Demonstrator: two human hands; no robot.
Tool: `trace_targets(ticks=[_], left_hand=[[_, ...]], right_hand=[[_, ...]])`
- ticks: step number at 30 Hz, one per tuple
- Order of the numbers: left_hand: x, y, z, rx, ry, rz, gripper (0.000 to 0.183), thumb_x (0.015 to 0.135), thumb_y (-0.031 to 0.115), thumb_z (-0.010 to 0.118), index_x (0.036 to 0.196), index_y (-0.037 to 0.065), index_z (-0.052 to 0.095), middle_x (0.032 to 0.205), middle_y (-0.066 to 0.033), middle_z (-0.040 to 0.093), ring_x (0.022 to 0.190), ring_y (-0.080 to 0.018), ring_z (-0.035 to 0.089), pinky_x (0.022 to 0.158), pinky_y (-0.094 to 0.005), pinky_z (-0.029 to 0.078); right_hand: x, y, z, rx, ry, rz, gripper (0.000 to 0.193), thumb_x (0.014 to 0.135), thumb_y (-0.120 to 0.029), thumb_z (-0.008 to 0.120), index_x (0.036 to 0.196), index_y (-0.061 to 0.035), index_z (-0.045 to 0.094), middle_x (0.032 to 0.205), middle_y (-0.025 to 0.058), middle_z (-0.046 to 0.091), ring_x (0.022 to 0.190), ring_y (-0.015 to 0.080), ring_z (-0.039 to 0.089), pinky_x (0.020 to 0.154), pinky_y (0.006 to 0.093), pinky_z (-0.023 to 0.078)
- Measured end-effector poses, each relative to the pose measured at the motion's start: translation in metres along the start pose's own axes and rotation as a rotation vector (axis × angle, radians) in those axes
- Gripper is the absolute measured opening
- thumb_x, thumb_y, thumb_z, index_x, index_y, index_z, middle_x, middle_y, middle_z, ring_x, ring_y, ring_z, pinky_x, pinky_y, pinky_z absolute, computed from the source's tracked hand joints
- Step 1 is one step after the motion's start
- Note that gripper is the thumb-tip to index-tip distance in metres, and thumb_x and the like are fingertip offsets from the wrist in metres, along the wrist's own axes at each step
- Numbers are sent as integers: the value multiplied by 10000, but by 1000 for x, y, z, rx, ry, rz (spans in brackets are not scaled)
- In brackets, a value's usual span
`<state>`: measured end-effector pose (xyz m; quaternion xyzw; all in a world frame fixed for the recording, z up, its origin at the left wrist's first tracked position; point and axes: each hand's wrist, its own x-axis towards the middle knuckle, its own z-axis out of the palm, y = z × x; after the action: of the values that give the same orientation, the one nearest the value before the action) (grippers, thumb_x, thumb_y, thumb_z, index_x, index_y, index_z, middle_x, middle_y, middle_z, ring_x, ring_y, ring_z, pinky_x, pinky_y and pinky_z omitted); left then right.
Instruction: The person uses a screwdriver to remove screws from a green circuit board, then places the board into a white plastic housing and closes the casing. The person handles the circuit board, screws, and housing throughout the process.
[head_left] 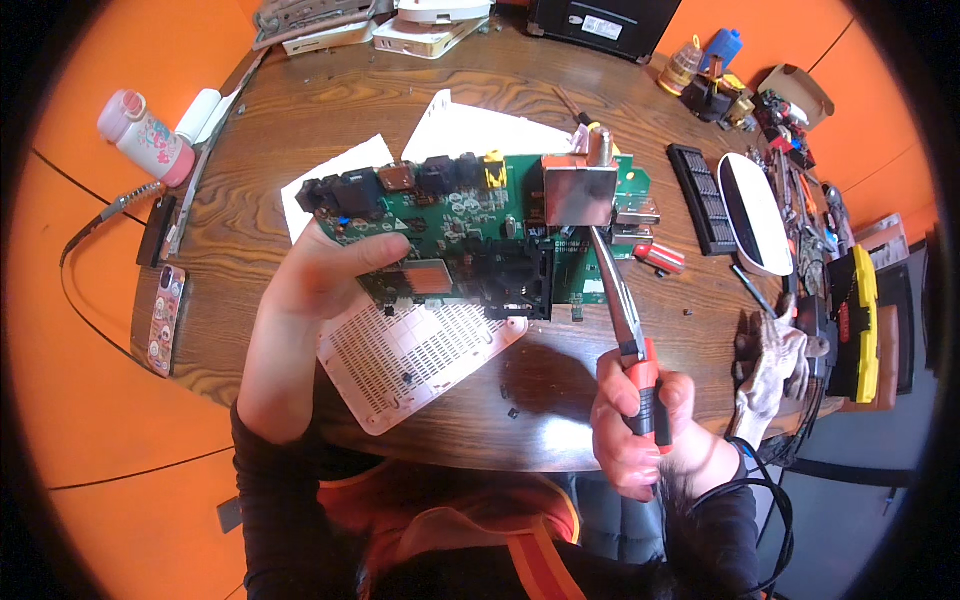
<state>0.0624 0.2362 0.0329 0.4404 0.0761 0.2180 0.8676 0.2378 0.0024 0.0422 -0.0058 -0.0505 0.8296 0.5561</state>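
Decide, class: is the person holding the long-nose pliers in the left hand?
No, the right hand grips the long-nose pliers, while the left hand holds the green circuit board.

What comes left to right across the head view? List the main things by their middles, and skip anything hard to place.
Bottle, left hand, circuit board, pliers, black tray, rounded white case, yellow-and-black box.

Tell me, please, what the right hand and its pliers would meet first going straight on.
Likely the silver metal box on the green circuit board: the pliers seem to have their tips at its lower edge, though depth is unclear.
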Motion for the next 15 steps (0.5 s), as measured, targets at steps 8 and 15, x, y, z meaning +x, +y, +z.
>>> trace_targets(ticks=[8, 15], left_hand=[[9, -18, 14, -4, 92, 59, 382, 768, 43, 648, 1110, 1, 485, 1024, -128, 595, 953, -201, 581, 808, -341, 493], [10, -18, 24, 17, 141, 45, 372, 752, 71, 671, 1078, 12, 502, 986, -118, 610, 878, -186, 609, 768, -332, 513]], right_hand=[[-2, -6, -13, 11, -133, -127, 471, 756, -214, 569, 1113, -8, 340, 792, 297, 527, 718, 425, 575, 698, 540, 489], [4, -15, -11, -69, -180, -14, 605, 774, -214, 556, 1269, -78, 236, 1258, 445, 227, 1183, 562, 273, 899, 661, 296]])
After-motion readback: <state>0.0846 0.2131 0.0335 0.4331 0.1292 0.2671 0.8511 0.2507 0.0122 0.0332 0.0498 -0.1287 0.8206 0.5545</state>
